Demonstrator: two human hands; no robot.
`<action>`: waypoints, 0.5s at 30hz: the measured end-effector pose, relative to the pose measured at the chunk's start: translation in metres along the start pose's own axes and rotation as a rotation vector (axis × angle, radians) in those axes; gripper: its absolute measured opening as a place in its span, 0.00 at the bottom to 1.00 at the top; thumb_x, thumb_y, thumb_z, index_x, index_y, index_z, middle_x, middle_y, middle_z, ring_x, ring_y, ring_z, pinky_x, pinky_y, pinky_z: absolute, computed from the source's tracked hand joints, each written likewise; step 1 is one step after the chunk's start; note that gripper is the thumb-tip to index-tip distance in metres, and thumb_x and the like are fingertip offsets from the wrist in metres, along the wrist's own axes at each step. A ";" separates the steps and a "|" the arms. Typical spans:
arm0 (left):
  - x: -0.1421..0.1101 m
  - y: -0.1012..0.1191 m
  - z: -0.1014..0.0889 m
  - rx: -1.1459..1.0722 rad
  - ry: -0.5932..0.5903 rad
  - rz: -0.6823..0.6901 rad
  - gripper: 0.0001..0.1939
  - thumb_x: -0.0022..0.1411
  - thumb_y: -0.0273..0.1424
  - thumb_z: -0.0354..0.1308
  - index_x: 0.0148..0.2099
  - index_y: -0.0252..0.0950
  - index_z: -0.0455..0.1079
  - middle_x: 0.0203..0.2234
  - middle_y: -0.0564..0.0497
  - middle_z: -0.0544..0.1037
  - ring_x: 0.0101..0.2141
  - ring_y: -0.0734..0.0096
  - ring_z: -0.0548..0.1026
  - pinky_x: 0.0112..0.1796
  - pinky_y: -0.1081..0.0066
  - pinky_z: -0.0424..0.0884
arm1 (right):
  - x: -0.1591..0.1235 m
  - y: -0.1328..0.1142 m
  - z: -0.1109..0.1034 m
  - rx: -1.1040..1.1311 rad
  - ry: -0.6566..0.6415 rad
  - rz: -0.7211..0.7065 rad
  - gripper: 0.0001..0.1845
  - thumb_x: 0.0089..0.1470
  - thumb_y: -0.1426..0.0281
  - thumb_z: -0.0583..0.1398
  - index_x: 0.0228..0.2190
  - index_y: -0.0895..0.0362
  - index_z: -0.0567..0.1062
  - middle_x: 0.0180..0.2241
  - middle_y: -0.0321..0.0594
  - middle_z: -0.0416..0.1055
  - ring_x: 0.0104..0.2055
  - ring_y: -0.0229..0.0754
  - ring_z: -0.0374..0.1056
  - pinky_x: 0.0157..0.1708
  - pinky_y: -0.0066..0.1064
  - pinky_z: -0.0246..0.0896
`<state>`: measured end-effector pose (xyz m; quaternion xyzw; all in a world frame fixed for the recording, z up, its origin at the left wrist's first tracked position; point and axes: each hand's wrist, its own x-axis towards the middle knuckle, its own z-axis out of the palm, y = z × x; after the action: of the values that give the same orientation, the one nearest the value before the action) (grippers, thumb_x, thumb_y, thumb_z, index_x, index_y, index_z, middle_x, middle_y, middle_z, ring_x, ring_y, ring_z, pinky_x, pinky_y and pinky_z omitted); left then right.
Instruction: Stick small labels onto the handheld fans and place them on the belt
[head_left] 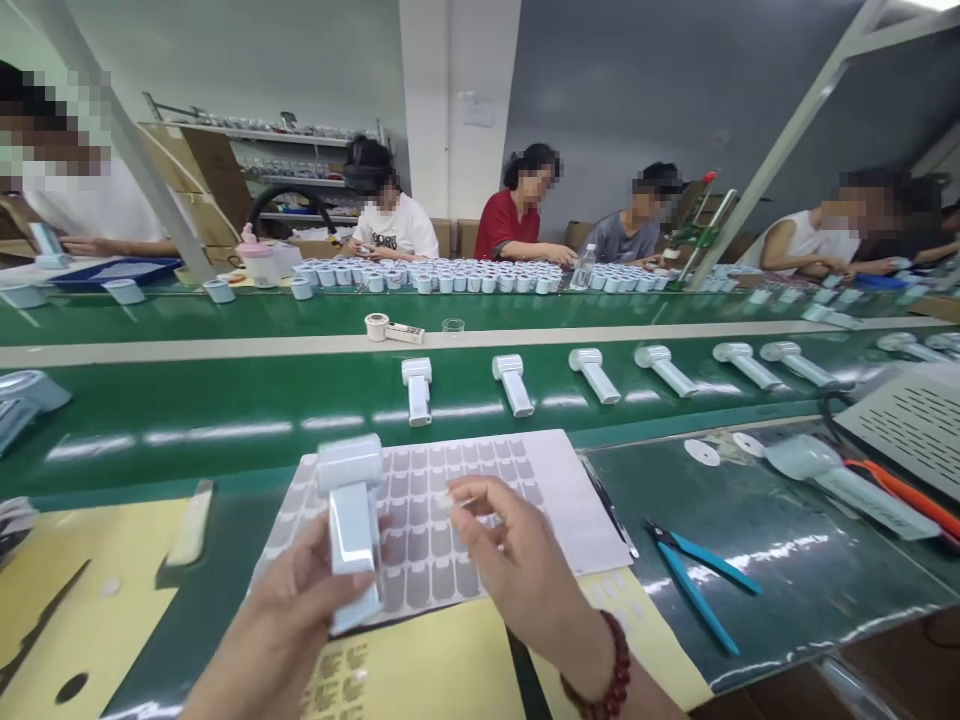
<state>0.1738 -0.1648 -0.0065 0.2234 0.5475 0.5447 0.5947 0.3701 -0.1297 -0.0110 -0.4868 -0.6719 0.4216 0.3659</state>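
My left hand (pixel 304 590) is closed around the handle of a pale blue handheld device (pixel 352 530) with a drum-shaped head, held upright over the bench. To its right, my right hand (pixel 517 560), with a red bead bracelet (pixel 616 670) at the wrist, pinches a small whitish piece (pixel 448 497) between thumb and forefinger; its exact kind is unclear. Beneath both hands lies a white sheet with rows of grey die-cut stickers (pixel 439 545). Nearer to me are yellow backing papers (pixel 442 660), one printed with small dark marks.
Several similar devices (pixel 514 385) lie along the green conveyor belt (pixel 247 410). Blue-handled nippers (pixel 705 580), tweezers (pixel 609 505) and another device (pixel 847 485) rest on the right. Yellow card (pixel 135 600) lies left. Co-workers sit across, behind many small cups (pixel 465 280).
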 end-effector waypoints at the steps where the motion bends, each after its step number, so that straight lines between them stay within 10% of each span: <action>1: 0.014 0.008 -0.004 0.034 0.022 0.005 0.35 0.41 0.28 0.74 0.54 0.39 0.73 0.48 0.45 0.80 0.49 0.52 0.77 0.41 0.68 0.77 | 0.006 0.006 -0.010 -0.229 0.020 0.009 0.19 0.65 0.61 0.53 0.51 0.55 0.72 0.53 0.47 0.72 0.46 0.47 0.72 0.41 0.37 0.71; 7: 0.110 0.058 -0.012 0.215 0.226 0.125 0.08 0.59 0.20 0.61 0.40 0.33 0.75 0.30 0.48 0.80 0.31 0.71 0.78 0.30 0.76 0.74 | 0.047 0.051 -0.053 -0.736 0.116 0.108 0.26 0.62 0.75 0.51 0.61 0.64 0.65 0.52 0.55 0.74 0.55 0.57 0.67 0.50 0.45 0.65; 15: 0.193 0.083 -0.043 0.512 0.563 0.223 0.15 0.64 0.36 0.59 0.50 0.34 0.71 0.44 0.46 0.76 0.40 0.64 0.76 0.39 0.60 0.76 | 0.073 0.115 -0.056 -0.759 0.212 0.071 0.27 0.61 0.65 0.46 0.57 0.58 0.71 0.47 0.54 0.76 0.48 0.57 0.72 0.35 0.44 0.70</action>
<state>0.0647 0.0190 -0.0270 0.2645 0.7797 0.4917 0.2834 0.4412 -0.0284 -0.0901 -0.6512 -0.7212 0.1032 0.2125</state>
